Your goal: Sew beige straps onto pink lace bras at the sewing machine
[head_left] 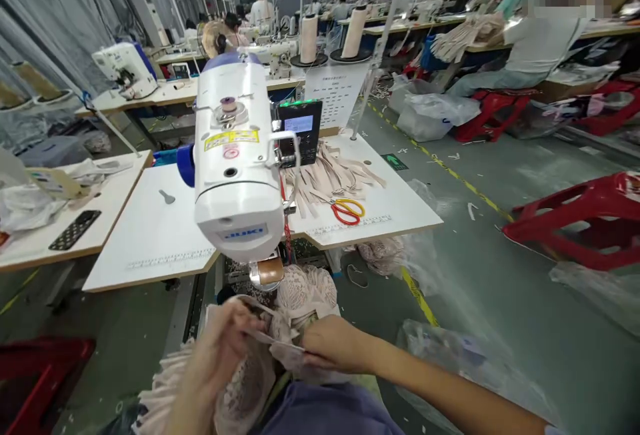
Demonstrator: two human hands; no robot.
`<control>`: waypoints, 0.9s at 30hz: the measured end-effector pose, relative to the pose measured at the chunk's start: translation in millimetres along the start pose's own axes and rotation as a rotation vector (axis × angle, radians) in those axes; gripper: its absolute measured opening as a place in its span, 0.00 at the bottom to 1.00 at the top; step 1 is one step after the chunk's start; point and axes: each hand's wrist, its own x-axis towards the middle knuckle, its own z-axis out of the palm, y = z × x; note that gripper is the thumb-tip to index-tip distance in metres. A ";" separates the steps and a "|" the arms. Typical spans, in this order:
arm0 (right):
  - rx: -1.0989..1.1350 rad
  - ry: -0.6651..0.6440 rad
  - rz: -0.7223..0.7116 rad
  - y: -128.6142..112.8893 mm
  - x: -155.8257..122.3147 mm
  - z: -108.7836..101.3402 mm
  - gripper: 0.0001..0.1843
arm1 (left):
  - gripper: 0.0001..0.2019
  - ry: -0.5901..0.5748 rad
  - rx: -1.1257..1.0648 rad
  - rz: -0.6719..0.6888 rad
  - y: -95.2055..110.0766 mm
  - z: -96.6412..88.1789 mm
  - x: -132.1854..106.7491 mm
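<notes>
Low in the head view, both my hands work a pale pink lace garment point(305, 291) bunched on my lap, just below the white sewing machine point(235, 155). My left hand point(223, 348) is blurred, with its fingers pinched on a thin pale strip point(273, 340) of the fabric. From the right, my right hand point(330, 345) comes in with its fingers closed on the same fabric. More lace point(165, 395) hangs at the lower left.
On the white table point(395, 211) lie yellow-and-red scissors point(347, 210) and a pile of beige straps point(330, 175). A control panel point(299, 129) stands behind the machine. Red stools point(580, 218) and plastic bags point(440, 115) sit on the floor at right. Other people work at the back.
</notes>
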 end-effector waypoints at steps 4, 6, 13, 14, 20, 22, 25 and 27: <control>-0.030 0.069 0.162 16.3 -22.1 -6.5 0.18 | 0.09 0.120 -0.142 0.299 86.1 -15.7 -9.5; -0.041 0.045 0.245 22.3 -34.9 -11.8 0.18 | 0.12 0.164 -0.161 0.429 120.5 -23.8 -15.4; 0.448 0.143 0.325 33.9 -77.9 -27.3 0.19 | 0.21 0.262 -0.005 0.551 169.8 -72.7 -31.9; 0.581 0.158 0.367 35.9 -81.4 -25.9 0.18 | 0.20 0.280 0.016 0.561 170.6 -78.8 -32.8; 0.836 0.964 0.831 31.6 -58.4 13.2 0.17 | 0.17 0.379 0.279 0.548 105.6 -61.9 -12.6; 0.768 1.028 0.849 21.7 -38.2 19.6 0.14 | 0.12 0.349 0.342 0.397 57.2 -41.2 0.8; 0.787 0.653 0.674 3.5 -12.0 10.3 0.11 | 0.09 0.278 0.482 0.132 -10.1 -12.6 16.2; 0.857 0.473 0.583 -6.0 -0.6 -2.4 0.12 | 0.09 0.171 0.633 0.063 -38.6 1.0 19.4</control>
